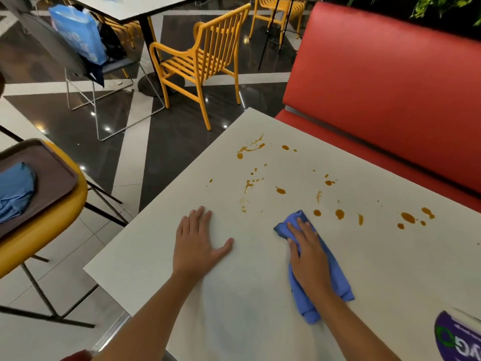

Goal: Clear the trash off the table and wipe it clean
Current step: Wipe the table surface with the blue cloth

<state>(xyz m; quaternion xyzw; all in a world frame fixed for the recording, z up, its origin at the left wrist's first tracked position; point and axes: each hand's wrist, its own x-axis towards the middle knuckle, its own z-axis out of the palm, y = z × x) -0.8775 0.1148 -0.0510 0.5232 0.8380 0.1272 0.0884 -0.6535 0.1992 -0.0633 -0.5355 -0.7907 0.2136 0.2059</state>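
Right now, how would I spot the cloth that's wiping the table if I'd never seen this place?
Find the white table beside the red bench. On the near side of its orange sauce spots, the blue cloth lies pressed under the right hand. The other blue cloth sits untouched on a brown tray, off the table.

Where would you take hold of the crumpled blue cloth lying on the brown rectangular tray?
Probably pinch the crumpled blue cloth at its bunched upper right edge, coming down from above. It lies limp on the brown rectangular tray, whose raised rim would hinder a sideways approach. The cloth's left part runs out of view.
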